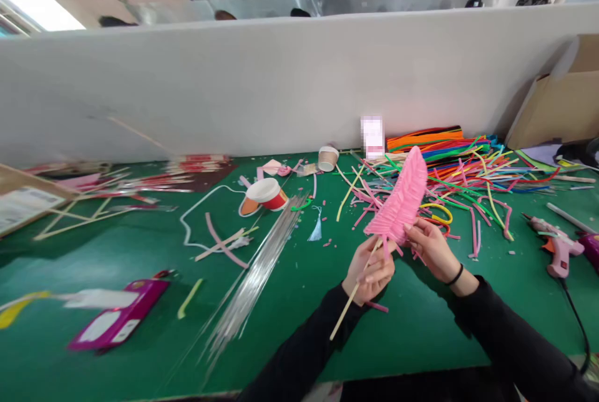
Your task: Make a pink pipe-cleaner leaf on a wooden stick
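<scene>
A pink feather shape (402, 199), seemingly built from pipe cleaners, is held up above the green table (318, 314), its tip leaning up and to the right. From its lower end a thin wooden stick (344, 316) runs down to the left. My left hand (370, 271) is closed around the stick just under the feather. At the feather's lower right edge, my right hand (433, 246) pinches the pink strands between thumb and fingers. Short pink ends hang below the feather, between both hands.
Colourful pipe cleaners (468, 171) lie heaped behind the feather. A pink glue gun (559, 246) rests at right, its cord trailing to the front edge. Left of my hands are a bundle of thin wires (262, 277), a paper cup (269, 194) and a purple package (124, 314).
</scene>
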Demonstrator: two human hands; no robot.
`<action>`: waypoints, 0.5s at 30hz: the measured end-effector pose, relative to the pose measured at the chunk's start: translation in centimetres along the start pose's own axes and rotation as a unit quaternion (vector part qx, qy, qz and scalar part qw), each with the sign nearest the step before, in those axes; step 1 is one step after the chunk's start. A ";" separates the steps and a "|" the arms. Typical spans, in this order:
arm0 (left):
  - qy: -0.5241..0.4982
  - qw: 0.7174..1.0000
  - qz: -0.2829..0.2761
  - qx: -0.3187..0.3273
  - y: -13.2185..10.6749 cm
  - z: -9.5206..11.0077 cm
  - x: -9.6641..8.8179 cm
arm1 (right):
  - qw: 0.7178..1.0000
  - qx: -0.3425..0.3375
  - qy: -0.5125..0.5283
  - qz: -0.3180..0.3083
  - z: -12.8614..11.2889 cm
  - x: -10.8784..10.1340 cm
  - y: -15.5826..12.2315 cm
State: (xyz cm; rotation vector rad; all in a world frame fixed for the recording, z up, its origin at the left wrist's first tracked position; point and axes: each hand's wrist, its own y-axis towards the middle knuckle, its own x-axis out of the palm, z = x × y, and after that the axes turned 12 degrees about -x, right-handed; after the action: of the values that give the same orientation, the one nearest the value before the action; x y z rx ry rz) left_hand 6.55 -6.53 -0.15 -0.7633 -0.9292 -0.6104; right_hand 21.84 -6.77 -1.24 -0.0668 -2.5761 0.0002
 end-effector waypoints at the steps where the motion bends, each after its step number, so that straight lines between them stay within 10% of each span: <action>1: 0.051 0.998 0.022 -0.029 0.2 0.0 -0.1 | 1.000 -0.016 -0.003 0.012 -0.3 -0.1 0.0; 4: 0.208 0.967 0.150 0.000 1.3 0.4 -0.6 | 0.997 -0.049 -0.024 0.047 -1.2 -0.8 0.1; 9: 0.312 0.839 0.317 0.312 2.2 1.9 -2.3 | 0.991 -0.027 -0.112 0.070 -1.2 -2.7 1.0; 13: 0.515 0.685 0.316 0.408 1.5 2.5 -3.8 | 0.965 0.004 -0.260 0.025 -1.2 -4.6 1.3; 15: 0.623 0.617 0.272 0.397 1.0 2.5 -4.1 | 0.909 -0.058 -0.412 0.026 -1.7 -5.5 1.0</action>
State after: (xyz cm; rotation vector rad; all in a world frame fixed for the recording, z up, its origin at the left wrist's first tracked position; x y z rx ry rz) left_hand 4.20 -3.43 -3.07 0.3047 0.4148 -0.0220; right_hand 27.38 -6.07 -2.76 -0.2212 -3.4199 -0.1304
